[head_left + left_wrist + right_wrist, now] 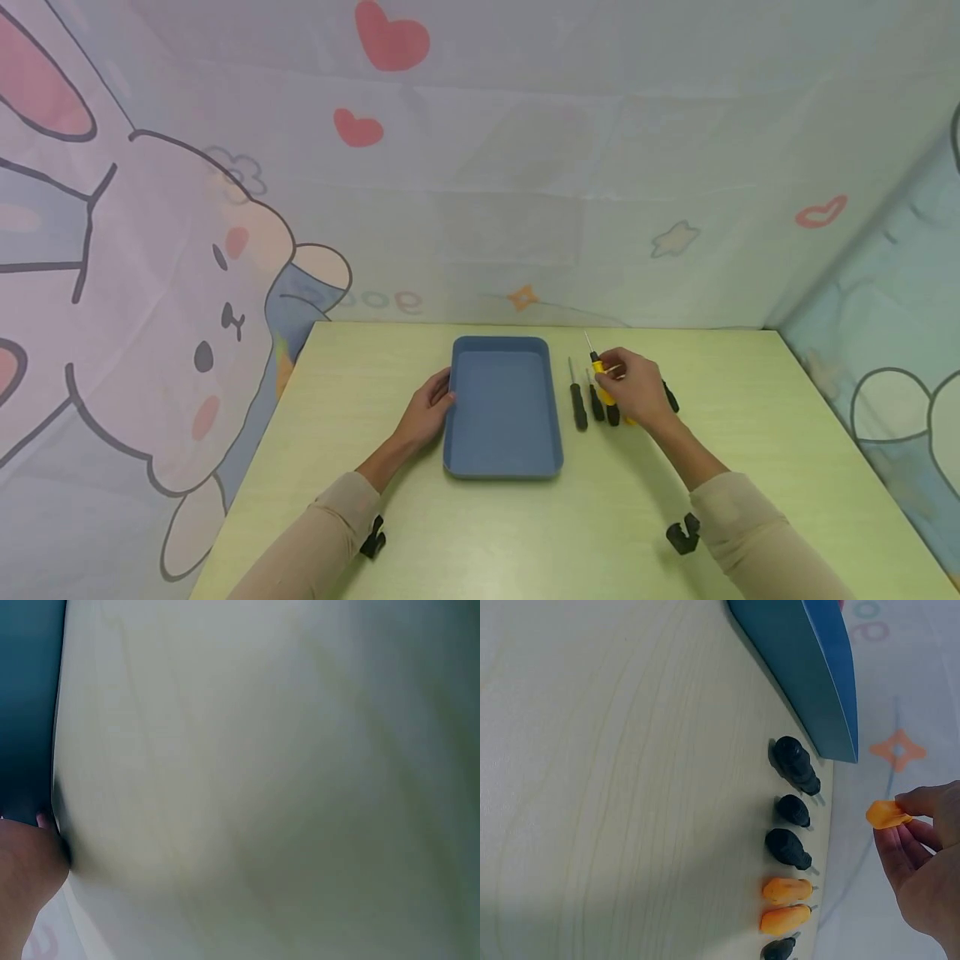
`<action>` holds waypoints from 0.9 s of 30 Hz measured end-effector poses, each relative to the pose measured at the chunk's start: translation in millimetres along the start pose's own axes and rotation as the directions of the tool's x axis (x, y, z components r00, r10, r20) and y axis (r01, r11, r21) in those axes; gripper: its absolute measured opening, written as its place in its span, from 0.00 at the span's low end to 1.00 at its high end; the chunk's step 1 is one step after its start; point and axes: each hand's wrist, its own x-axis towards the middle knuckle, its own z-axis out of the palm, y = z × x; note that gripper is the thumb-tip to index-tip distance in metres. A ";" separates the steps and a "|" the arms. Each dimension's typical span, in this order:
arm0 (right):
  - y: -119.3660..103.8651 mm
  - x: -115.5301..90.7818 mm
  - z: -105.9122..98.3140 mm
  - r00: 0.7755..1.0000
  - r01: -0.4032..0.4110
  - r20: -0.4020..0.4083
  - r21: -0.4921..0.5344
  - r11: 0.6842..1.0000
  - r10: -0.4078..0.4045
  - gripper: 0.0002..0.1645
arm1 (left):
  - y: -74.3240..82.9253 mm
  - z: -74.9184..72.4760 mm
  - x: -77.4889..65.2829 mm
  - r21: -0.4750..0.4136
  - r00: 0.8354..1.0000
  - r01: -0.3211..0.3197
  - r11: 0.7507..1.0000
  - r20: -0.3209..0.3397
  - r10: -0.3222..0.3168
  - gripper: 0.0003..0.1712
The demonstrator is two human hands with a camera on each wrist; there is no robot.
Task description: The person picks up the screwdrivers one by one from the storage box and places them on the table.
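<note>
A blue rectangular tray (502, 408) lies on the table. My left hand (425, 412) holds its left side, thumb at the rim and fingers along the outer wall. In the left wrist view, the hand (30, 874) shows only at the left edge, against the tray wall (26, 712). To the right of the tray, my right hand (636, 387) pinches a yellow-handled screwdriver (601, 372) between thumb and fingers, its shaft pointing up and away. The right wrist view shows the handle end of this screwdriver (885, 815) raised above the others.
Several screwdrivers lie in a row right of the tray, among them a long black one (579, 408) nearest it, two yellow ones (784, 919) and a black one (671, 397) beyond my right hand. A printed cloth backdrop (525, 208) stands behind the table (465, 533).
</note>
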 end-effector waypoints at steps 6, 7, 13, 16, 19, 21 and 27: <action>5.1 0.2 -6.5 1.000 -0.015 -0.012 -0.005 1.000 0.015 0.16 | -2.2 -0.2 0.3 -0.004 1.000 -0.001 1.000 -0.001 0.001 0.32; 6.1 0.5 -7.5 1.000 -0.016 -0.018 -0.006 1.000 0.016 0.16 | -2.6 -0.2 0.5 -0.006 1.000 -0.002 1.000 0.000 0.002 0.32; 15.8 1.3 -12.5 0.998 -0.023 -0.057 -0.024 0.999 0.021 0.15 | -2.0 -0.3 0.9 -0.004 1.000 0.006 1.000 0.004 -0.006 0.32; 21.0 1.4 -15.1 0.997 -0.031 -0.065 -0.022 0.999 0.029 0.15 | -0.6 -0.3 0.5 -0.002 1.000 0.008 1.000 0.003 -0.008 0.32; 24.7 1.4 -18.3 0.997 -0.036 -0.076 -0.020 0.999 0.034 0.15 | 0.7 -0.2 0.2 -0.003 1.000 0.008 1.000 0.000 -0.008 0.32; 27.3 1.1 -20.4 0.996 -0.041 -0.082 -0.024 0.999 0.039 0.15 | 1.3 -0.1 -0.1 -0.005 1.000 0.005 1.000 -0.002 -0.005 0.32; 36.9 0.6 -26.0 0.992 -0.058 -0.113 -0.050 0.997 0.052 0.15 | 1.3 0.7 -0.6 -0.006 1.000 0.003 1.000 -0.009 -0.003 0.32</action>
